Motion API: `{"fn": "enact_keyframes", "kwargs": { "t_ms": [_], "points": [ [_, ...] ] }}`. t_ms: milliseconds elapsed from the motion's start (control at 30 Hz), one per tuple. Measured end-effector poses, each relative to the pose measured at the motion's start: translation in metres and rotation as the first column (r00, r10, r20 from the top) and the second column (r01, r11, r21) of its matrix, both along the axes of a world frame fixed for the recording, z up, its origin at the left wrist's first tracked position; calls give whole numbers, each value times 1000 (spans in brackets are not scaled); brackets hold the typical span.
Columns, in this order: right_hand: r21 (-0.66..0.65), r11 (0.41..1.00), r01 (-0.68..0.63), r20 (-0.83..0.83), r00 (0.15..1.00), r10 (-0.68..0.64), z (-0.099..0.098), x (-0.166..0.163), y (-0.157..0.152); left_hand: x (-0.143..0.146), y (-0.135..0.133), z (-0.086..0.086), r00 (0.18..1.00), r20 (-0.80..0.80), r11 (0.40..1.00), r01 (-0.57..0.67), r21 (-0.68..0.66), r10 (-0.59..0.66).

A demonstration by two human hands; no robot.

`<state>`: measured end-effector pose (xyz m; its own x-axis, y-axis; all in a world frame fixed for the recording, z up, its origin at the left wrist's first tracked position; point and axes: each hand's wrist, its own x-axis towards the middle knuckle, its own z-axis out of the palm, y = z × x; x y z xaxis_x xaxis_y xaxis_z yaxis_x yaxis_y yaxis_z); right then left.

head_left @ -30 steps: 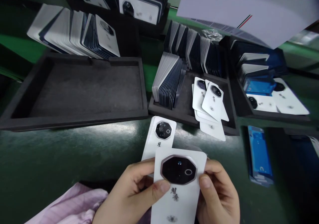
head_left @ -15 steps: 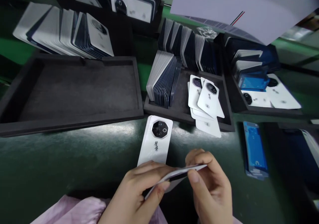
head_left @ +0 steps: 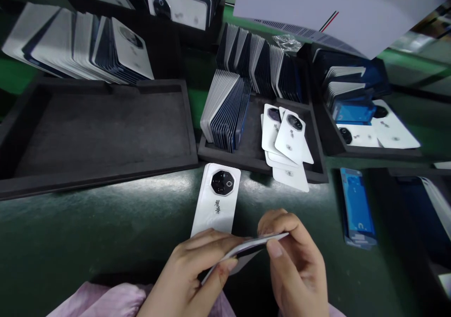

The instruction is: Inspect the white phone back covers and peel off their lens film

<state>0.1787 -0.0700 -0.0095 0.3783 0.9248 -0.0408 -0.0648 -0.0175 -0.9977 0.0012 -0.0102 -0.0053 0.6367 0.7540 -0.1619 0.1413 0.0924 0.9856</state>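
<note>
A white phone back cover (head_left: 246,248) is pinched between both my hands near the bottom centre and seen almost edge-on. My left hand (head_left: 197,270) grips its near left side, thumb on top. My right hand (head_left: 296,260) pinches its far right corner between thumb and fingers. Just beyond my left hand a second white back cover (head_left: 216,202) with an octagonal camera ring lies flat on the dark green table (head_left: 88,223).
An empty black foam tray (head_left: 98,129) sits at the left. A middle tray (head_left: 253,152) holds upright rows of covers and loose white ones (head_left: 287,141). Another tray (head_left: 373,134) stands at the right. A blue-filmed part (head_left: 357,206) lies right of my hands.
One second ago the held cover faced me with its camera ring in view; it has tilted to nearly edge-on. My view has shifted slightly, so the trays sit further left.
</note>
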Motion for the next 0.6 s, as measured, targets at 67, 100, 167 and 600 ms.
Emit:
{"fn": "enact_keyframes", "kwargs": {
  "t_ms": [67, 100, 167, 600],
  "points": [
    [-10, 1000, 4, -33, 999, -4, 0, 0, -2, 1, 0, 1, 1000, -13, 998, -4, -55, 3],
    [-18, 1000, 6, -52, 999, -7, 0, 0, -2, 2, 1, 1, 1000, -21, 997, -2, -77, 0],
    [-45, 998, 40, -75, 996, -43, 0, 0, -2, 2, 3, 3, 1000, -27, 991, 12, -130, -15],
    [-75, 971, 229, -5, 973, -230, 9, 31, 3, -4, 7, -5, 987, -2, 725, -119, -679, 160]
  ]
}}
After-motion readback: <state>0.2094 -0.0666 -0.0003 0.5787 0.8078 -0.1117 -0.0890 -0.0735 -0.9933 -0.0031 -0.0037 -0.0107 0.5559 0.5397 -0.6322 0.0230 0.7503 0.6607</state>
